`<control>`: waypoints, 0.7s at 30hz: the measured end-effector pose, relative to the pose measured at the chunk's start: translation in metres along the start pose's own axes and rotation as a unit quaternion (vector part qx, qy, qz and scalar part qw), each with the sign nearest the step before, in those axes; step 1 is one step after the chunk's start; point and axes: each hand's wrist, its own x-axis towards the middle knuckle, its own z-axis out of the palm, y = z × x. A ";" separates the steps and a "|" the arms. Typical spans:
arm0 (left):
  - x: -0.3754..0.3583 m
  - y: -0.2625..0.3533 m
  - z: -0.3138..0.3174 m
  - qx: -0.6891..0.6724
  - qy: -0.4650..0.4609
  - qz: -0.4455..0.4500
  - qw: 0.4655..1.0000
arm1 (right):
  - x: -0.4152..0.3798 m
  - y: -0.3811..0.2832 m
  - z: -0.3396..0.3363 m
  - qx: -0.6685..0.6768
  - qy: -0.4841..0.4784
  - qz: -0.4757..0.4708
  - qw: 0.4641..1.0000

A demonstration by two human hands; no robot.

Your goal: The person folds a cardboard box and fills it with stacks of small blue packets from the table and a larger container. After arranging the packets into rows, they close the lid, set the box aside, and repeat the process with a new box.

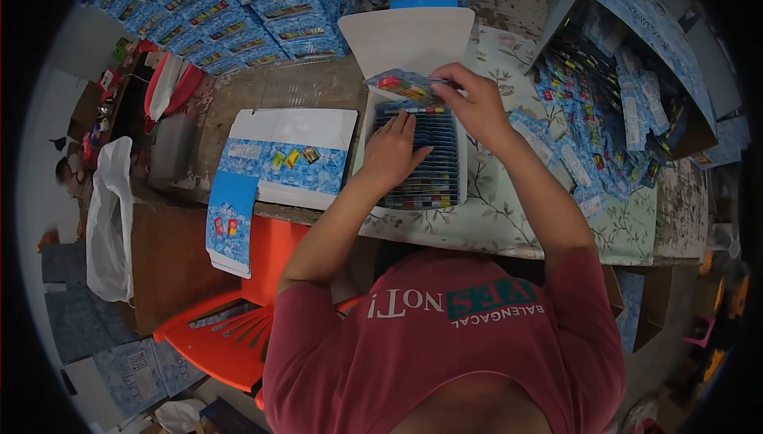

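On the table in front of me stands an open white box (463, 172), its lid flap (409, 36) raised at the back. A tight row of thin blue packets (417, 176) fills it, edges up. My left hand (389, 148) lies on these packets with fingers stretched forward and thumb out to the side. Above the box's far end, my right hand (474, 104) pinches a shiny blue packet (404, 84) with red and yellow print between thumb and fingers.
Right of the box, loose packets (576, 156) spill from a tipped carton (652, 17). A flattened printed box (294, 160) lies on the left, overhanging the table edge. Stacked filled boxes (238, 9) rise at the back left. An orange chair (214, 335) stands below.
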 end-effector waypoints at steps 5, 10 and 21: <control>-0.004 0.002 -0.001 -0.015 0.017 -0.006 1.000 | 0.011 0.069 0.026 -0.346 -0.208 -0.057 0.913; -0.010 -0.014 -0.016 -0.071 0.103 0.010 0.992 | -0.013 0.050 -0.007 -0.281 -0.059 0.007 0.958; 0.028 -0.071 0.029 -0.649 -0.011 -0.317 0.691 | -0.028 0.129 0.024 0.053 -0.058 0.346 0.935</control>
